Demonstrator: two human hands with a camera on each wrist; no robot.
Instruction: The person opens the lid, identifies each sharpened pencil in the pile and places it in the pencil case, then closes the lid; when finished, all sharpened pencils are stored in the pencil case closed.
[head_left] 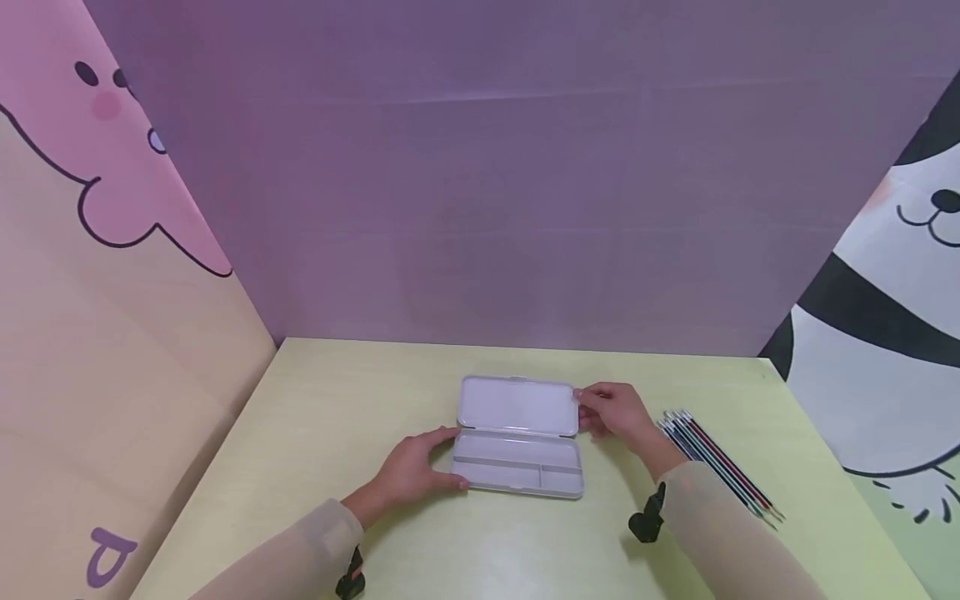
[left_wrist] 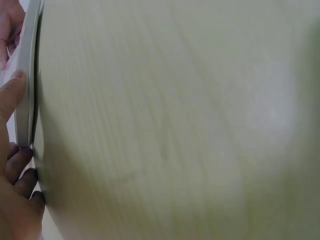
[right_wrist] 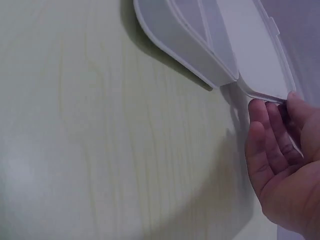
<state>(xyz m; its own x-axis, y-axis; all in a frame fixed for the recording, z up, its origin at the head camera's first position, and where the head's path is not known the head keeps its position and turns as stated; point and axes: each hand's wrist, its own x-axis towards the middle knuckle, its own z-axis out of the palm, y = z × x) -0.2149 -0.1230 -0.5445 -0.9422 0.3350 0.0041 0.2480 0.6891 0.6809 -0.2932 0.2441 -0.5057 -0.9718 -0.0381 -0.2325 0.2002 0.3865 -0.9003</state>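
Observation:
A white plastic pencil case (head_left: 498, 477) lies opened out on the table, its base nearer me and divided by thin walls into compartments. Its lid (head_left: 517, 406) is folded back on the far side. My left hand (head_left: 408, 468) grips the left end of the base, thumb at the front corner and fingers round the side. At the lid's right edge, my right hand (head_left: 615, 410) pinches the rim between thumb and fingers; the right wrist view shows this thumb (right_wrist: 298, 111) on top of the rim. No contents show in the compartments.
Several pencils (head_left: 720, 462) lie in a bundle on the table to the right, beside my right forearm. The pale wood-look table (head_left: 360, 392) ends at a purple backdrop (head_left: 525, 208). Cartoon-printed panels flank it on the left and right.

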